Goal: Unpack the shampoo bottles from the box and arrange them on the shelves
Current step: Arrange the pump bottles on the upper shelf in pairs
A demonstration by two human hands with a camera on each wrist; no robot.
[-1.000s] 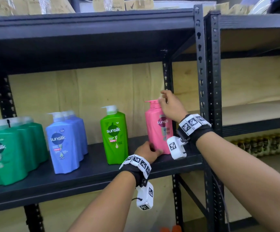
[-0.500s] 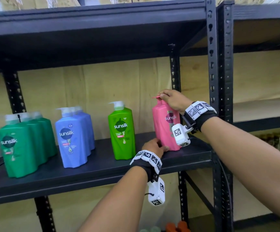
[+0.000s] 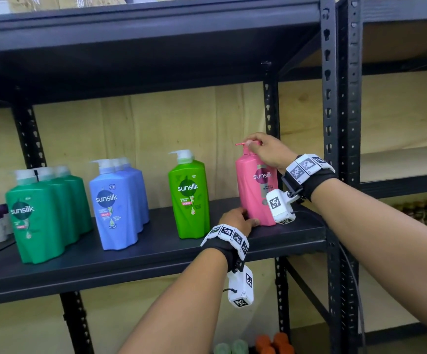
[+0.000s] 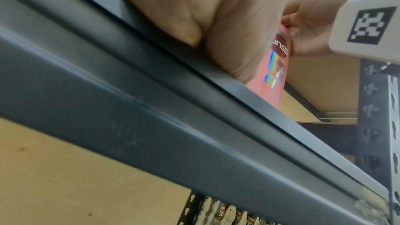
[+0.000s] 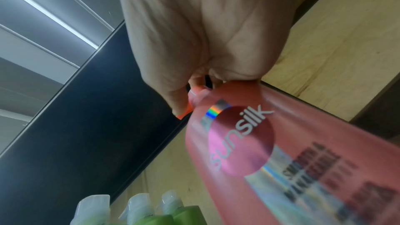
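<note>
Steadying pink bottle [image 3: 256,185] upright on shelf [image 3: 156,254]: right hand [image 3: 266,150] pinching pump, left hand [image 3: 235,221] gripping base, probably squaring label forward.

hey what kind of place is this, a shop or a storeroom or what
Most likely a stockroom or a shop's back room. Black slotted metal shelving stands against bare plywood, cardboard boxes sit on top, and identical shampoo bottles stand grouped by colour, with the pink bottle being set down.
</note>
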